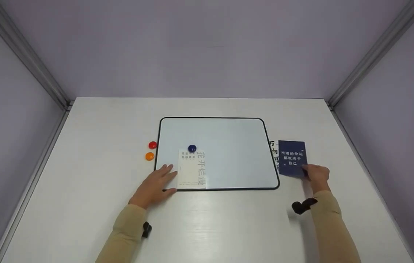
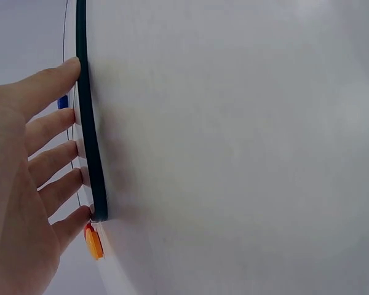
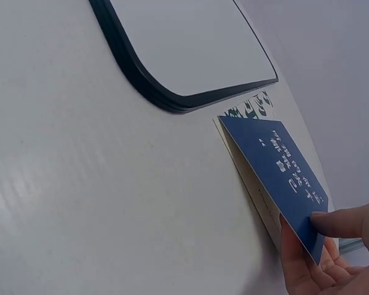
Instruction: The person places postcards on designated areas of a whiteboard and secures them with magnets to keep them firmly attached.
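Note:
A whiteboard (image 1: 236, 153) with a black rim lies on the table. On its lower left part is a white card (image 1: 188, 175) with writing, and a dark blue round magnet (image 1: 192, 148) sits at the card's top edge. My left hand (image 1: 155, 185) rests with spread fingers on the board's lower left corner, beside the card. To the right of the board, my right hand (image 1: 317, 176) pinches a dark blue card (image 1: 292, 157) with white characters by its lower right corner. In the right wrist view that card is tilted up over a white card (image 3: 252, 109) with dark characters, partly hidden beneath it.
A red magnet (image 1: 152, 145) and an orange magnet (image 1: 149, 156) lie just left of the board. The white table (image 1: 207, 226) is bounded by grey walls at the back (image 1: 199, 51) and on both sides.

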`<control>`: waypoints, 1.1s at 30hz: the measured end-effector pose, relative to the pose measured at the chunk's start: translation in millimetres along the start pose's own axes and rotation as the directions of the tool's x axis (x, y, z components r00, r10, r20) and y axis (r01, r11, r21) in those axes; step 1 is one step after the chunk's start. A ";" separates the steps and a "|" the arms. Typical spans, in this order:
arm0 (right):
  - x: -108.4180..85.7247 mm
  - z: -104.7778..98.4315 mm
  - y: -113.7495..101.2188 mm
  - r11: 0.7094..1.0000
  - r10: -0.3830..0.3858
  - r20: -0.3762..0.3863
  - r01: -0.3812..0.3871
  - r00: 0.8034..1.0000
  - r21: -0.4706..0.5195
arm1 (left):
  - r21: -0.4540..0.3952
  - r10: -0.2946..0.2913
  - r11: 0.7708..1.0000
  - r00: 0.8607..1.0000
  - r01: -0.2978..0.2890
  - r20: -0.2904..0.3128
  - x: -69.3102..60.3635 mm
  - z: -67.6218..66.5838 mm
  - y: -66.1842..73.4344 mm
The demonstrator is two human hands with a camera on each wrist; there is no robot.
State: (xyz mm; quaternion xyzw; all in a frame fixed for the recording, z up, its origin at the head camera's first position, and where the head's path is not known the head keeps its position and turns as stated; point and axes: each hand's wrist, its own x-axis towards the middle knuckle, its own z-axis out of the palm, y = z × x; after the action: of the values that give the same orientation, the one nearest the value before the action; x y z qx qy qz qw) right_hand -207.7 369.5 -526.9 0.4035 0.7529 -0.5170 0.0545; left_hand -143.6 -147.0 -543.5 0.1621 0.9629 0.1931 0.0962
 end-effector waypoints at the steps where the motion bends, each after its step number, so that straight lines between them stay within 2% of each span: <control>1: 0.3 -0.9 0.2 1.000 0.003 0.004 -0.003 1.000 0.016 | 0.003 -0.001 1.000 1.000 0.001 0.001 0.4 0.2 0.0; 6: -0.3 -3.2 1.2 0.996 0.009 0.018 -0.011 1.000 0.084 | 0.004 -0.009 1.000 1.000 0.009 0.001 1.3 1.1 -0.4; 12: -2.3 -4.8 1.3 0.996 -0.004 0.021 0.002 1.000 0.093 | 0.000 -0.013 1.000 1.000 0.013 0.007 0.5 -0.1 0.6; 18: -7.5 -4.3 -0.9 0.991 -0.012 0.027 0.008 1.000 0.132 | 0.019 0.007 1.000 1.000 -0.007 -0.006 1.6 0.7 -0.3; 24: -12.8 -3.7 -5.7 0.978 -0.006 0.069 -0.009 0.998 0.210 | 0.034 0.019 0.999 1.000 -0.019 -0.007 2.1 0.8 -1.1; 33: -21.5 0.3 -12.8 0.967 -0.033 0.114 0.003 0.993 0.254 | 0.026 0.020 0.999 1.000 -0.020 -0.009 1.7 0.8 -1.7</control>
State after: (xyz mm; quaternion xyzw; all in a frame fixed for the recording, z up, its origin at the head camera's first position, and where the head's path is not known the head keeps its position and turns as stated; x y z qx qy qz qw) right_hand -202.0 355.6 -506.9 0.3693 0.6799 -0.6322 0.0421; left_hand -145.4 -147.6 -545.2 0.1721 0.9640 0.1825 0.0879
